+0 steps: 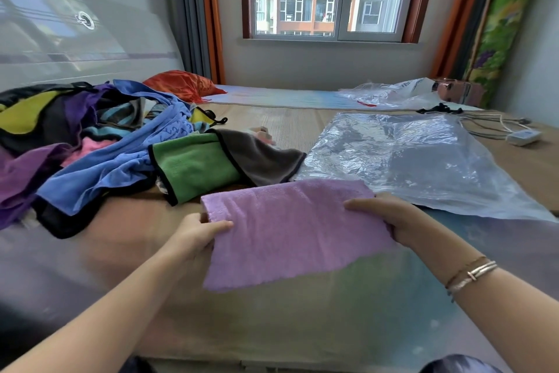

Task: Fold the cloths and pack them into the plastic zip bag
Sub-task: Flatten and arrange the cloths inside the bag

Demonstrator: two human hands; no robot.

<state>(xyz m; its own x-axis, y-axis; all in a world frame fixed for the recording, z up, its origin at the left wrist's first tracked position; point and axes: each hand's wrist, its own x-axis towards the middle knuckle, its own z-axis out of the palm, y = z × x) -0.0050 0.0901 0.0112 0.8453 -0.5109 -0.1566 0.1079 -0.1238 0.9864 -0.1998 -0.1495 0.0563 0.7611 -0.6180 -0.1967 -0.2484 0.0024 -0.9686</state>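
On the bed [272,327], which fills the room from the near edge back to the window wall, everything for the job is spread out; to the left lies the big heap of unfolded cloths [90,145], blue, purple, black and yellow all tangled, with a green cloth [193,165] and a grey one [263,157] at its near right edge; to the right, flat and shiny, lies the plastic zip bag [423,161], apparently with nothing in it yet, though where its mouth is I cannot tell; between the two, and nearest the person, the purple cloth [287,236] is held stretched just above the bed, its far right corner touching or overlapping the bag's near corner.

The cloth's long axis runs left to right, from hand to hand, and its near edge hangs loose towards the person; the left hand [196,236] grips the left end, thumb laid on top and fingers curled beneath; the right hand [390,218] grips the right end, fingers wrapped over the edge.

To my eye this is mid-fold; the next move would likely bring one end across to the other along that axis; since the bag lies to the right and beyond, just beside the right hand, that hand is the nearer one to carry the folded piece over.
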